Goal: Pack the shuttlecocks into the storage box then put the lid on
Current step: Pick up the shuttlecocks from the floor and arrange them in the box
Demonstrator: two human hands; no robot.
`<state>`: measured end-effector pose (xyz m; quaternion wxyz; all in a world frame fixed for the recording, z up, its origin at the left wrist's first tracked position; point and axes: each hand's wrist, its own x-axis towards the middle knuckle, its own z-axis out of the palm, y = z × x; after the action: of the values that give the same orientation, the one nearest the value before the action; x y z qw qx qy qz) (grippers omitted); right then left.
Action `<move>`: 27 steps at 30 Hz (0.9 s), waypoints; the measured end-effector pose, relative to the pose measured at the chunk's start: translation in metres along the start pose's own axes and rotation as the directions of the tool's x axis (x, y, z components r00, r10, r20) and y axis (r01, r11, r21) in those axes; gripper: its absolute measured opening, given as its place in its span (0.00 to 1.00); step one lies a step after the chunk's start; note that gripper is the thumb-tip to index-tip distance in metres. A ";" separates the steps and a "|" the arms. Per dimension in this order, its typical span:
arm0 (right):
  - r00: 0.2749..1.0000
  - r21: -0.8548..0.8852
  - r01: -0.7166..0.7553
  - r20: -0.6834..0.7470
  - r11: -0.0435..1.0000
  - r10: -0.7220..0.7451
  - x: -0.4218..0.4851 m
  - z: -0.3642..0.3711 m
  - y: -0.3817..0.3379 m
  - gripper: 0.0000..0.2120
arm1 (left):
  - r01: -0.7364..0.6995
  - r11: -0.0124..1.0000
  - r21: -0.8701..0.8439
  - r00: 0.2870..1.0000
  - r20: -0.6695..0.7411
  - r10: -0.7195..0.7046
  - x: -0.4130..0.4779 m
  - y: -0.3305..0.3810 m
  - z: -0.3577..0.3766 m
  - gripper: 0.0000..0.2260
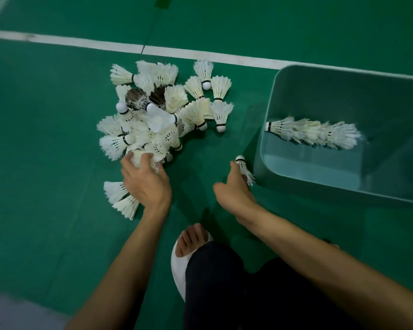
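Heap of shuttlecocks on floor left of storage box; nested stack inside. Left hand curls round edge shuttlecock; right hand pinches single shuttlecock beside box. Risk: tight grip crushes feathers; loose tosses won't nest.

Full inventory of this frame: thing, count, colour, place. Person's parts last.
shuttlecock pile: many, white, a few dark-feathered, on floor left of box
nested stack: one row, white, lying inside box
loose pair: two, white, beside left wrist
held shuttlecock: one, white, cork up, near box corner
storage box: one, pale teal, open, right; no lid in view
court line: white, behind pile
floor: green
foot: one, white slipper, bottom centre
left grip: bare hand, fingers curled over pile's near edge
right grip: bare hand, pinches held shuttlecock
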<state>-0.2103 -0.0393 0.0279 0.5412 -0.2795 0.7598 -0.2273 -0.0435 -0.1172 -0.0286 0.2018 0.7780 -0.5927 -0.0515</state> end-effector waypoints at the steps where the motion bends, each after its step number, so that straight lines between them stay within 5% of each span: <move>1: 1.000 -0.002 -0.001 -0.004 1.000 0.001 0.001 0.000 0.002 0.38 | -0.030 0.999 -0.022 0.999 -0.020 0.030 0.000 -0.003 0.000 0.08; 5: 0.997 -0.104 0.078 -0.018 0.991 -0.080 -0.008 -0.002 0.007 0.32 | -0.091 0.995 -0.047 0.994 -0.063 0.088 -0.002 -0.004 -0.009 0.04; 10: 0.924 -0.385 0.335 -0.046 0.860 -0.381 -0.031 -0.001 0.018 0.20 | -0.140 0.988 -0.067 0.990 -0.039 0.138 -0.008 0.014 -0.029 0.06; 17: 0.760 -0.494 0.497 -0.149 0.713 -0.632 -0.060 -0.009 0.006 0.25 | -0.114 0.952 -0.283 0.993 0.000 0.119 -0.016 0.041 -0.048 0.08; 24: 0.572 -0.321 0.635 -0.414 0.702 -0.708 -0.078 -0.035 -0.028 0.12 | -0.134 0.945 -0.298 0.991 -0.052 0.124 -0.005 0.079 -0.077 0.09; 27: 0.557 -0.120 0.716 -0.496 0.688 -0.666 -0.081 -0.057 -0.047 0.08 | -0.134 0.919 -0.371 0.991 -0.044 0.127 -0.001 0.102 -0.087 0.09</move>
<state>-0.2350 -0.0169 0.1326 0.2033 -0.4592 0.6898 -0.5215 -0.1074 -0.1158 0.0892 0.3544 0.6849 -0.6206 -0.1422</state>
